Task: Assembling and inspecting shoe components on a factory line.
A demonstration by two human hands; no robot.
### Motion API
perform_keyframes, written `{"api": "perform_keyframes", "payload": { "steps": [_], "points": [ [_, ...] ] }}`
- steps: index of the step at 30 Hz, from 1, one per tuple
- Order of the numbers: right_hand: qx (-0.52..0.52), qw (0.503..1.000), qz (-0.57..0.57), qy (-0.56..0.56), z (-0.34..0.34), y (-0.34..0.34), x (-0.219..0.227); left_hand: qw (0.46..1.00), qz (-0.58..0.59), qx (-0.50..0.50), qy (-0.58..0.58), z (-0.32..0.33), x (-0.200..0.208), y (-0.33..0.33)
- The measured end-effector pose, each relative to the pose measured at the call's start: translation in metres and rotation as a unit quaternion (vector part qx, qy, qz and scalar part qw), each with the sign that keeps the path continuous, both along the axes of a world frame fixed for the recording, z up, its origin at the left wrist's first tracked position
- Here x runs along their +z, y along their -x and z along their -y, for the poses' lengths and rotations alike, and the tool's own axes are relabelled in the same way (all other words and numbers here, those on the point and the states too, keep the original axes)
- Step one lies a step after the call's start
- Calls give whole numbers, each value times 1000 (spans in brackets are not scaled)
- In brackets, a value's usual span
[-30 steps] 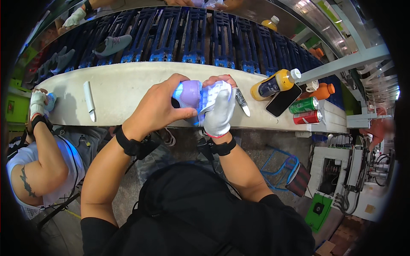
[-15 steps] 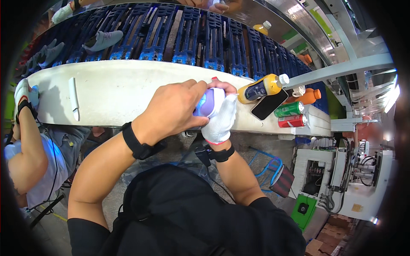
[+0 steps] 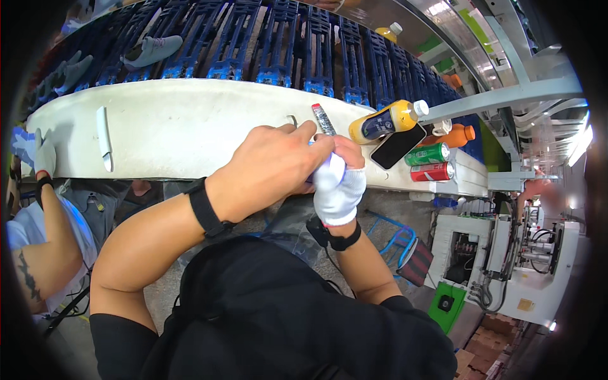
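My bare left hand [image 3: 272, 164] is wrapped over a pale purple object [image 3: 334, 168] at the near edge of the white table [image 3: 177, 120]. Only a small strip of that object shows between my hands. My right hand [image 3: 339, 193], in a white glove, grips it from below and from the right. Both wrists wear black bands. A red-and-white pen-like tool [image 3: 323, 119] lies on the table just beyond my fingers.
Right of my hands lie a yellow bottle [image 3: 380, 121], a black phone [image 3: 398, 145], an orange bottle [image 3: 453, 136], a green can [image 3: 427, 154] and a red can [image 3: 432, 171]. A white flat tool [image 3: 104, 138] lies at left. A co-worker's gloved hand [image 3: 38, 158] rests there. Blue racks carry a grey shoe [image 3: 151, 50].
My left hand has closed further over the purple object, hiding most of it. Both hands have come down to the table's near edge.
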State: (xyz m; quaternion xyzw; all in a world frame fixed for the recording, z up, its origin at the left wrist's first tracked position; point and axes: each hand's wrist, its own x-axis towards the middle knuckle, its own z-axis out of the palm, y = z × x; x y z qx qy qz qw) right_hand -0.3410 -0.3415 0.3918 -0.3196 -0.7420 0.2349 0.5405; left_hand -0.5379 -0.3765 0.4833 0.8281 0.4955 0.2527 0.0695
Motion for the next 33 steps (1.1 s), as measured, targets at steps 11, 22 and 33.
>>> {"api": "perform_keyframes", "payload": {
  "steps": [11,22,33],
  "points": [
    [126,977,163,59,19,35,-39,985,150,19,86,83,9,39],
    [181,970,156,-36,5,53,-26,969,109,202,88,122,-46,90],
    [167,970,174,-4,17,55,-36,972,155,175,18,144,-79,100]
  ]
}}
